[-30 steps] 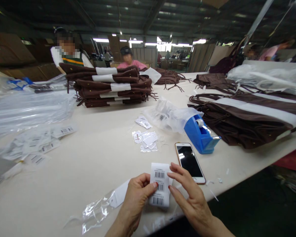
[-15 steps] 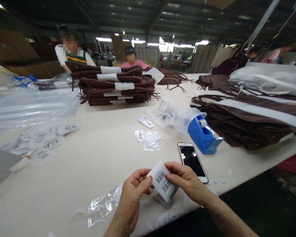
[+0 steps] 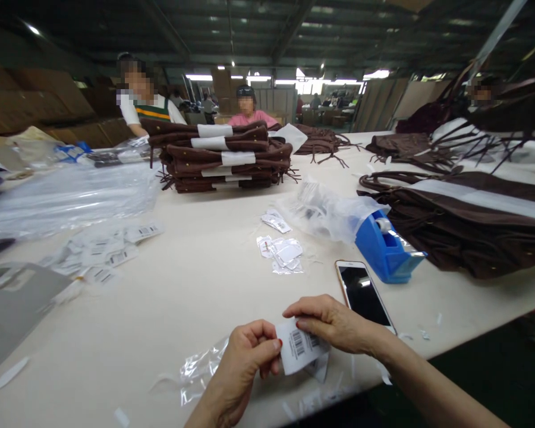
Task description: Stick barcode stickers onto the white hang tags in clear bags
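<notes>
Between my two hands is a white barcode label (image 3: pixel 295 355), tilted, with printed black bars facing me. My left hand (image 3: pixel 249 359) pinches its left edge between thumb and fingers. My right hand (image 3: pixel 334 324) grips the upper right part, thumb on the printed face and fingers over the top. Below the label, another printed piece (image 3: pixel 318 367) partly shows; whether it is joined to the label I cannot tell. A clear plastic sleeve (image 3: pixel 200 371) lies beside my left wrist. Just past my right hand lies a white-edged phone (image 3: pixel 365 297), screen up.
A blue tape dispenser (image 3: pixel 386 252) stands right, beside crumpled plastic (image 3: pixel 325 208). Small white tags (image 3: pixel 285 252) lie mid-table. Barcode labels (image 3: pixel 100 252) are scattered left, near plastic bags (image 3: pixel 84 190). Brown bags are stacked behind (image 3: pixel 227 160) and right (image 3: pixel 463 226). Two people (image 3: pixel 154 110) stand across the table.
The label has turned from upright to lying more sideways, and my right hand has moved over its top. The view has shifted left. At the far right, a dark bag has come into view, raised.
</notes>
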